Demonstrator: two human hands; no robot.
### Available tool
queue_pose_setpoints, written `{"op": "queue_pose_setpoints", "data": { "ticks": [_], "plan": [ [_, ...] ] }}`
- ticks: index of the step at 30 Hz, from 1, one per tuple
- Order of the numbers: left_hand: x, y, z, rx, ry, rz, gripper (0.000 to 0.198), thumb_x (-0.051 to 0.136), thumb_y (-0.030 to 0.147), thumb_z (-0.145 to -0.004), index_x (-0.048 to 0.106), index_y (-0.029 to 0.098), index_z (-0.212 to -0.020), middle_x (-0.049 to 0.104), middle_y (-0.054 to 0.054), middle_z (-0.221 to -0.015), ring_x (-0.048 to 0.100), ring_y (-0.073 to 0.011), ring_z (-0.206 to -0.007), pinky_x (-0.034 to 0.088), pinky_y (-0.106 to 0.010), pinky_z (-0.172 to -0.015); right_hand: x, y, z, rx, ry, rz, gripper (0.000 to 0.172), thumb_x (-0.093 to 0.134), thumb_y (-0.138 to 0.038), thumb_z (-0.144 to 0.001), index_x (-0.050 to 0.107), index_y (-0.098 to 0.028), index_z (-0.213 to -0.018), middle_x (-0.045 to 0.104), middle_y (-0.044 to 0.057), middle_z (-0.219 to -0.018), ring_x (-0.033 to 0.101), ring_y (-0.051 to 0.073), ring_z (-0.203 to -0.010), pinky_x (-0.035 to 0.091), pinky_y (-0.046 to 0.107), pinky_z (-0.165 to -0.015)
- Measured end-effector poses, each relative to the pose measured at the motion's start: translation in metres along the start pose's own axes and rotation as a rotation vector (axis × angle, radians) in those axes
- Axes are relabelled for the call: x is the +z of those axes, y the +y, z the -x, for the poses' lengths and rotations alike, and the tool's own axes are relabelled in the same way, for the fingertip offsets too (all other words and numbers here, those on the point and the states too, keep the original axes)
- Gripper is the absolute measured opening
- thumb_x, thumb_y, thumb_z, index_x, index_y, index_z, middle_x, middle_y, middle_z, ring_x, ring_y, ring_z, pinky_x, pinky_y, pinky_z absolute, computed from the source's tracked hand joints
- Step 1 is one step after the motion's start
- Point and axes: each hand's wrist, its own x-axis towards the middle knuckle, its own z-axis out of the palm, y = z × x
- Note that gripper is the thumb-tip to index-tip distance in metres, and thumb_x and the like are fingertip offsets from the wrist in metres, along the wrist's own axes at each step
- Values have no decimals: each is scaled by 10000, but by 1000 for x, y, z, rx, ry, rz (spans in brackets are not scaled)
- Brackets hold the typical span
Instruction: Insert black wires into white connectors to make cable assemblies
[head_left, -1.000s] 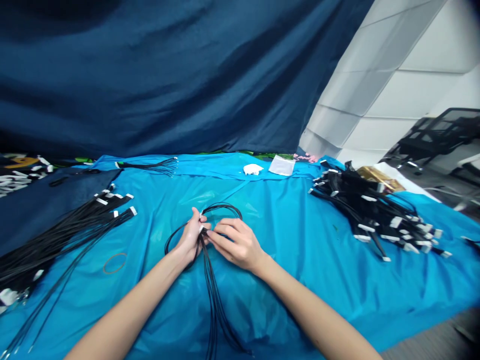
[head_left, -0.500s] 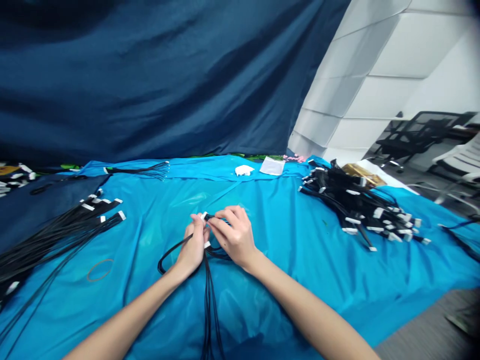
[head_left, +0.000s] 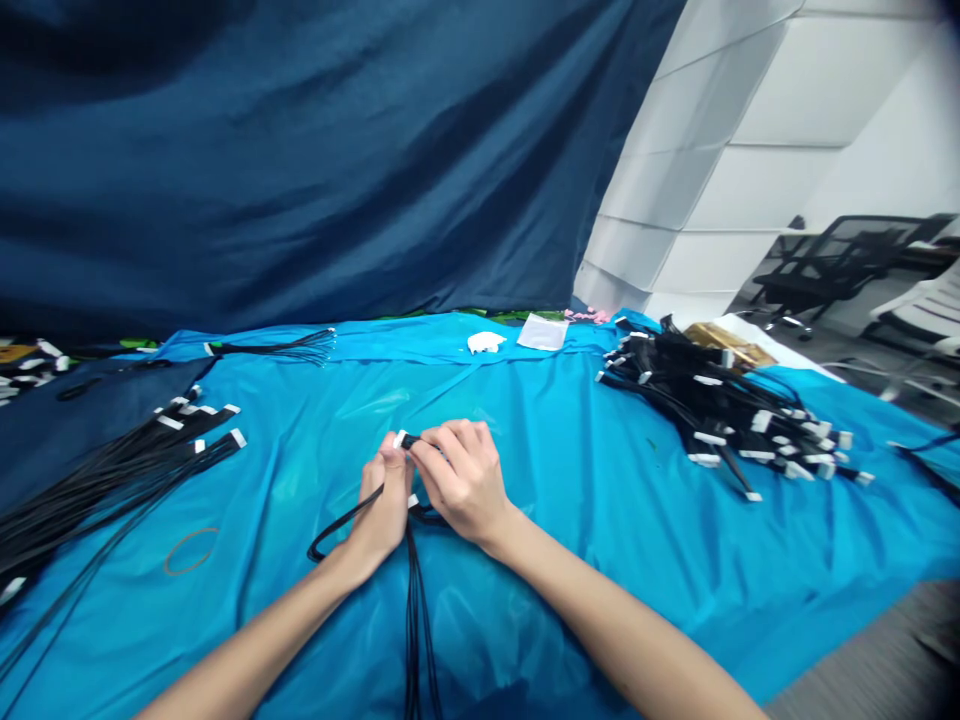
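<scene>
Between my two hands is a black wire harness (head_left: 414, 610) with white connectors. My left hand (head_left: 384, 505) is closed, its thumb and fingers pinching at a white connector (head_left: 400, 439) at the top. My right hand (head_left: 463, 478) grips the black wires just beside that connector, fingers curled. A second white connector (head_left: 412, 501) shows below, between the hands. The wires loop out to the left of my left hand, and a bundle hangs down toward the front edge. My fingers hide much of the harness.
Bundles of black harnesses (head_left: 135, 455) lie at left, and a bigger pile (head_left: 720, 405) at right. A rubber band (head_left: 191, 552) rests on the blue cloth (head_left: 315, 600). Toward the back are a white scrap (head_left: 486, 342), a clear bag (head_left: 543, 332) and another harness (head_left: 277, 346).
The white connector has tilted and shifted slightly left and down, with both hands keeping their grip. The whole view has moved a little.
</scene>
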Motion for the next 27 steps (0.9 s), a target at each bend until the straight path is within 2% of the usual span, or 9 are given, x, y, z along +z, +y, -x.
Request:
{"op": "queue_pose_setpoints", "data": {
  "ticks": [6,13,20,27],
  "plan": [
    [0,-2,1,20,-3,-14,534,330,702,-641,476,189,-642,357,32,-484,260,-106,-451,199,-259,-433,1,0,1,2,-21,0,176,428,-188,-874,578,-149,-791,596,40,-790,443,158,-760,289,323,-649],
    [-2,-7,-3,69,25,-129,501,284,680,-701,414,201,-632,350,34,-482,287,-107,-447,213,-251,-430,2,-3,0,39,25,-6,145,462,-185,-868,583,-167,-791,604,35,-791,464,155,-777,298,311,-656],
    [-7,-6,-4,56,64,-122,279,460,461,-770,441,210,-650,389,39,-451,313,-116,-406,196,-251,-423,0,-7,0,107,5,-14,137,502,-195,-851,568,-170,-734,598,22,-730,465,159,-743,297,313,-634],
    [-7,-9,-3,61,60,-119,229,461,396,-779,438,210,-648,384,51,-448,313,-112,-393,190,-238,-420,-5,-7,-3,169,-6,0,162,491,-252,-862,567,-171,-744,596,29,-753,455,163,-728,297,314,-625]
  ]
}}
